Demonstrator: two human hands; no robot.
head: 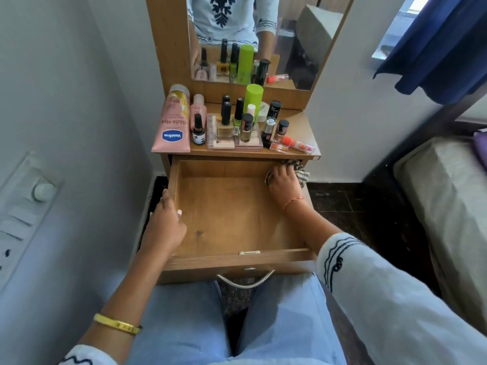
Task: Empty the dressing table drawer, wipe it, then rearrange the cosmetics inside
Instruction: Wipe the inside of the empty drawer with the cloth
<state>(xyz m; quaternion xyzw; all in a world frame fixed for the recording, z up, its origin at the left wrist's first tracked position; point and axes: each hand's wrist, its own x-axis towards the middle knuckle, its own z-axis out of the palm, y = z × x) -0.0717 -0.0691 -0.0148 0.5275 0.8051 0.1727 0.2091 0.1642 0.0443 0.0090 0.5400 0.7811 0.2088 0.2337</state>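
- The drawer [232, 214] is pulled out at the centre of the frame. It holds nothing but the cloth and the hand on it, so I judge the wiping step to be in hand.
- The cloth [299, 171], checked and bunched, sits in the drawer's upper-right corner, against the back and right walls.
- The right hand [284, 183] rests on the cloth, fingers bent down over it and pressing it to the drawer floor. Whether they grip or only press, I cannot tell for certain.
- The unwiped floor stretches from this hand toward the left and the lower part of the frame; the next stroke likely runs that way.
- The left hand [164, 225] is on the drawer's left wall at mid-left of the frame, fingers outside and thumb curled over the rim, steadying it. It is well apart from the cloth.
- The cosmetics [232, 125] stand crowded on the table top [303, 127] above the drawer, below the mirror [290, 35], awaiting return.
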